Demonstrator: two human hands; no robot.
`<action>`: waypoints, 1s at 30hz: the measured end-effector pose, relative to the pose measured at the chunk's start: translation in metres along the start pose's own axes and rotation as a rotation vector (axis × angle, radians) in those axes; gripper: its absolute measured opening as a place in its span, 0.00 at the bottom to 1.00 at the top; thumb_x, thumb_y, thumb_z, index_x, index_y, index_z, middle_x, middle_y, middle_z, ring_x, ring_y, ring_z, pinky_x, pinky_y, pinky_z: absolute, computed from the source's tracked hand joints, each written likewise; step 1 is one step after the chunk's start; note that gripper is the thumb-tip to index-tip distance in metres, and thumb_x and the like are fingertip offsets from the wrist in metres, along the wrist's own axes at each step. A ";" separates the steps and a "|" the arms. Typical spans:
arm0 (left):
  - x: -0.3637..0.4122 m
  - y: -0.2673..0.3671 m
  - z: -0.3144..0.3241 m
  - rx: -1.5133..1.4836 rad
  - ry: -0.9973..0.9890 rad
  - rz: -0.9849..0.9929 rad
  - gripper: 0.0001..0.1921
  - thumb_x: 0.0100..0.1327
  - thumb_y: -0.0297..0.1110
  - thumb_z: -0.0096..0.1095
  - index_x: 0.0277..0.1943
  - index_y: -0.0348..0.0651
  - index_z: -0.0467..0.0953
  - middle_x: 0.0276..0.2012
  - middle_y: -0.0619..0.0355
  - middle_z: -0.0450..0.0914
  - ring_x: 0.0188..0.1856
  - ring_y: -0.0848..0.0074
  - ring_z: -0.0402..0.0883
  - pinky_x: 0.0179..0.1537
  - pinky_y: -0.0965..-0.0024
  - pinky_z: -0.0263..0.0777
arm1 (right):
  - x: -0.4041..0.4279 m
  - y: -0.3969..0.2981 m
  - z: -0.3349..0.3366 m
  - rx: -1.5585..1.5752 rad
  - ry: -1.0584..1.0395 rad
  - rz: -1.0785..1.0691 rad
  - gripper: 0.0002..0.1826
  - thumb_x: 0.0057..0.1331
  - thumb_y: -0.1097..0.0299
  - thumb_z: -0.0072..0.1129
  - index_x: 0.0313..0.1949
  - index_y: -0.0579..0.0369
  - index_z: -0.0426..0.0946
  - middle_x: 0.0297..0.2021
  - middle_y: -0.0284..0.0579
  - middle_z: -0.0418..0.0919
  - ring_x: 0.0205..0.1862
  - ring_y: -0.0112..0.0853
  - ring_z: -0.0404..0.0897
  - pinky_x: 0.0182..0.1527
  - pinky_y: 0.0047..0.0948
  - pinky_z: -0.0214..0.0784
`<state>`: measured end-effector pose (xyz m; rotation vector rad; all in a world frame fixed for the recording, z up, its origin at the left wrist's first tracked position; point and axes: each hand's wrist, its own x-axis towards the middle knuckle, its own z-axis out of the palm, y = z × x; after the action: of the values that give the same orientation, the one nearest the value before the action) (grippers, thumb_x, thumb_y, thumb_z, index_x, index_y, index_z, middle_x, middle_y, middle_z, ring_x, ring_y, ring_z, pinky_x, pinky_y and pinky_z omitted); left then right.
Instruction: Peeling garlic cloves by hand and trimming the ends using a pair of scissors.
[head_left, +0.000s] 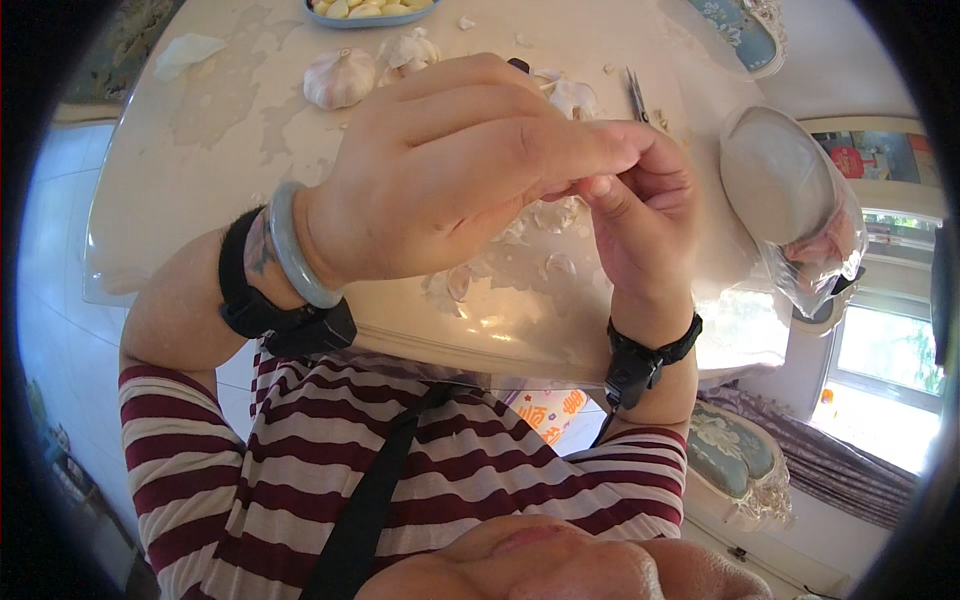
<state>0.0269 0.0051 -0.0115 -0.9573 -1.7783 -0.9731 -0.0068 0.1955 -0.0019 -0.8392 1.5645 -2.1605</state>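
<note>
My left hand (457, 150), with a pale bangle at the wrist, is raised above the table with its back towards me. My right hand (645, 195) meets it, fingers curled and the fingertips of both hands together. Whatever may be between the fingertips is hidden by the hands. Beyond my left hand lie a whole garlic bulb (340, 78) and a partly broken garlic bulb (409, 52). Loose garlic skins (574, 97) lie behind the hands, and more papery peel (555, 214) is scattered beneath them.
A blue container (375, 21) of peeled garlic cloves stands at the far edge of view. A pointed metal blade (637, 95) lies past my right hand. On the right is a clear plastic bag (814, 225) with things inside. A crumpled white tissue (189, 54) lies far left on the table (217, 172).
</note>
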 end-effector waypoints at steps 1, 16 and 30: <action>0.001 0.002 0.000 0.015 0.009 -0.007 0.21 0.44 0.16 0.69 0.45 0.37 0.79 0.31 0.57 0.81 0.30 0.70 0.78 0.31 0.71 0.71 | 0.000 0.000 -0.001 0.000 0.001 0.000 0.13 0.61 0.79 0.61 0.47 0.65 0.74 0.35 0.46 0.82 0.37 0.29 0.83 0.41 0.22 0.76; 0.004 0.005 -0.004 0.080 0.012 -0.037 0.23 0.44 0.19 0.71 0.48 0.39 0.79 0.31 0.63 0.81 0.30 0.73 0.75 0.34 0.73 0.69 | -0.001 -0.001 0.001 0.012 0.036 0.013 0.13 0.61 0.78 0.62 0.45 0.65 0.74 0.35 0.47 0.82 0.35 0.30 0.83 0.40 0.24 0.77; 0.004 0.001 -0.006 0.037 -0.016 -0.055 0.23 0.51 0.18 0.67 0.53 0.40 0.77 0.30 0.64 0.80 0.33 0.71 0.75 0.38 0.71 0.69 | -0.001 -0.001 0.001 -0.049 0.004 -0.003 0.14 0.60 0.79 0.62 0.45 0.65 0.74 0.36 0.47 0.81 0.36 0.31 0.83 0.40 0.24 0.77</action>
<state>0.0282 0.0011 -0.0057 -0.8990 -1.8382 -0.9663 -0.0051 0.1961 -0.0010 -0.8533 1.6249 -2.1346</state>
